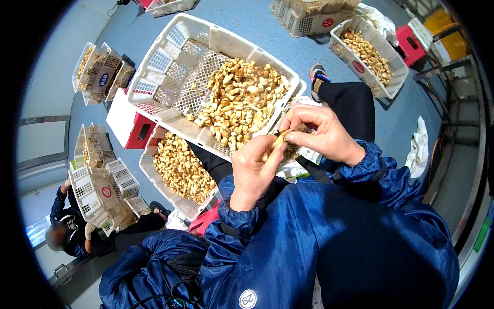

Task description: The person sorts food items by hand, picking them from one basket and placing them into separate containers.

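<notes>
Both hands meet over the near right edge of a white plastic crate (pixel 221 32), fingertips almost touching. Between them is a small pale yellow piece (pixel 279 140) that looks like a mushroom. My left hand (pixel 253 166) pinches it between thumb and fingers. My right hand (pixel 325 135) has thumb and forefinger closed on its other end, where a dark bit shows. In the crate, a heap of similar yellow-brown mushrooms (pixel 242 98) covers the right part, and the latticed bottom shows at the left. Under my hands, a white bag with brown scraps is partly hidden.
A second crate of mushrooms (pixel 180 167) stands below left, beside a red-and-white stool (pixel 138 131). Another full crate (pixel 365 54) is at the upper right, near a red stool (pixel 410 45). Stacked crates (pixel 100 74) and a co-worker (pixel 69 232) are at the left. Metal framing (pixel 471 129) lines the right.
</notes>
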{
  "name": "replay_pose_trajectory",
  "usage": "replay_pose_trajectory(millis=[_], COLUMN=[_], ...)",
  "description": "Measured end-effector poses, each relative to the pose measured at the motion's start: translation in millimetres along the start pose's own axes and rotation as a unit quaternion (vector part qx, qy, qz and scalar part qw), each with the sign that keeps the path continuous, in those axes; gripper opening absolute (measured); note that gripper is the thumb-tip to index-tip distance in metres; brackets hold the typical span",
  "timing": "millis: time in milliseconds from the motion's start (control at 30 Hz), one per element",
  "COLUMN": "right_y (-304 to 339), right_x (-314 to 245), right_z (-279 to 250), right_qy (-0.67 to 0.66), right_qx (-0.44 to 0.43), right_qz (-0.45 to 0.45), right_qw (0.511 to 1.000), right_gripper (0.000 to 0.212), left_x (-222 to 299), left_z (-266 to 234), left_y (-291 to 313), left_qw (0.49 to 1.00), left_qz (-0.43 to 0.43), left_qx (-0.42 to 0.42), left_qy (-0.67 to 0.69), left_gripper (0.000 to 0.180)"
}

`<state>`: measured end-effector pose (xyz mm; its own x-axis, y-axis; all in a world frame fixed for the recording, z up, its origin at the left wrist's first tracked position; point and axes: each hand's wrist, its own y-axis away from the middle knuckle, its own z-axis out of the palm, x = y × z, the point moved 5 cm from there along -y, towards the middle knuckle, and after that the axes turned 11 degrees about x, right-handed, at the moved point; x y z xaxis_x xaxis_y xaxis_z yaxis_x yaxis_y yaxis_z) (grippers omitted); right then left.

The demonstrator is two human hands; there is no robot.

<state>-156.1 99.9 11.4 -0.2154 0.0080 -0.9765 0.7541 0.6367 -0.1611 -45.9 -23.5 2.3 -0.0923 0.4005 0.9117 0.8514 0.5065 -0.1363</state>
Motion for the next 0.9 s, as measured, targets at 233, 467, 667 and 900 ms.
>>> replay_pose_trajectory(millis=[233,467,667,900], right_y=[-0.6,-1.5,-2.1,-1.1], right_x=[15.7,11.1,-18.6,-10.5], right_z=[-0.7,2.6,4.3,2.2], right_qy=[-0.091,-0.046,0.061,-0.027], right_qx=[0.019,-0.016,-0.011,-0.009], right_qz=[0.126,0.077,-0.110,0.034], right_qw=[0.988,0.996,0.992,0.999], right_gripper=[0.007,0.008,0.013,0.006], left_x=[13.5,9.6,-19.4,-18.8], left_z=[1.3,-0.1,14.4,15.8], left_y=[0.6,0.2,7.9,11.9], left_qw=[0.979,0.970,0.920,0.903], left_qz=[0.164,0.197,-0.242,-0.290], left_qx=[0.042,0.069,-0.091,-0.126], left_qy=[-0.116,-0.123,0.295,0.293], left_gripper=[0.013,0.016,0.018,0.015])
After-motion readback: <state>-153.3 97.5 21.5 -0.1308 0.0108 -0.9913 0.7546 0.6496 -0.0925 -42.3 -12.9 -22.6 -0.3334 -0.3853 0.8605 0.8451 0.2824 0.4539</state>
